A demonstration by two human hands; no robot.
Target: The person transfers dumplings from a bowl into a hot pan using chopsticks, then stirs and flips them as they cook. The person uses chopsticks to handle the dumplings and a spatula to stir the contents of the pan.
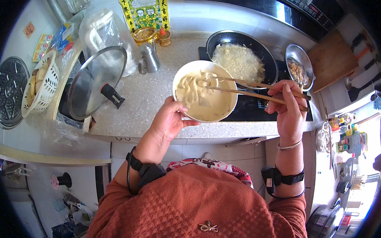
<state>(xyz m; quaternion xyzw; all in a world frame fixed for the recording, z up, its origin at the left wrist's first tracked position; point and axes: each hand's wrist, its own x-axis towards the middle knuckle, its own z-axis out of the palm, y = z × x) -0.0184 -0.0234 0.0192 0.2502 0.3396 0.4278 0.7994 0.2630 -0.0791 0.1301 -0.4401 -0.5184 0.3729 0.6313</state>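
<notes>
My left hand [171, 118] grips the lower left rim of a white bowl [178, 77], tilted towards me above the counter's front edge. Inside it are strips of food [192, 87] coated in a thick pale batter [207, 108]. A pair of wooden chopsticks [258, 95] is held in my right hand [288, 105], with their tips among the coated strips. Just behind the bowl, a black wok [211, 43] holds bubbling oil with frying pieces [239, 60]; the bowl hides part of its near left side.
The wok stands on a black cooktop [251, 105]. To its right, a metal bowl [292, 51] holds fried food and a skimmer. A glass lid [96, 83] stands on edge at the left, near a steel pitcher [149, 59]. A wooden cutting board [333, 61] leans at the right wall.
</notes>
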